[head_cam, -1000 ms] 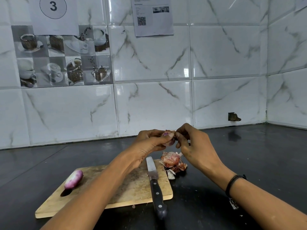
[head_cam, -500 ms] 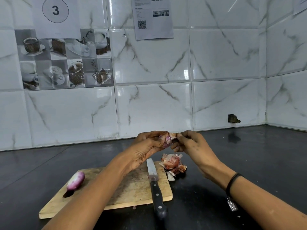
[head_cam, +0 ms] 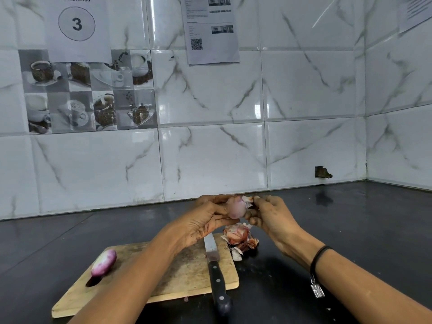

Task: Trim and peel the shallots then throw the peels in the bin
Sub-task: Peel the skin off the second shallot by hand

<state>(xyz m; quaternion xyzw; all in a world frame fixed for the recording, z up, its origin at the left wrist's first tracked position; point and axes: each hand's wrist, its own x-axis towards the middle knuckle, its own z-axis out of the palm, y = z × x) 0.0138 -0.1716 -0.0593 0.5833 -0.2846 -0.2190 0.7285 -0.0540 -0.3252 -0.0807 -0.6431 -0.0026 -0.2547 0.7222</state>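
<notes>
(a) Peeled shallot [head_cam: 103,263], pink-white, on its side at the far-L part of the wooden cutting board [head_cam: 182,277], well apart from both hands
(b) L hand [head_cam: 201,222], raised above the board's far edge: fingers [head_cam: 223,222] curled round a second shallot [head_cam: 236,206], cupping it from the L & below; bulb mostly bare, pale pink
(c) Kitchen knife [head_cam: 216,272], black riveted handle, flat on the board's R side, blade pointing away, handle end overhanging the near edge; no hand on it
(d) Flap of dry skin [head_cam: 247,199] standing off the bulb's upper R
(e) Pile of peels [head_cam: 240,239] w/ trimmed bits, at the board's far R corner, mostly on the dark tabletop [head_cam: 350,230], directly below the hands
(f) R hand [head_cam: 273,216]: thumb & fingertips [head_cam: 256,199] pinching the flap, other fingers curled in; dark cord w/ metal charm [head_cam: 318,256] at the wrist

No bin in view

Handling (est.): bulb light & firm but prob. slick once bare, apt to squirt out if squeezed hard, so hold round the middle w/ a cupping grip, as here. Skin papery, brittle, tears in strips: take hold close to where it joins the bulb & pull along it, not outward. Loose peels near-weightless, apt to scatter; best gathered in a cupped hand before going to the bin
</notes>
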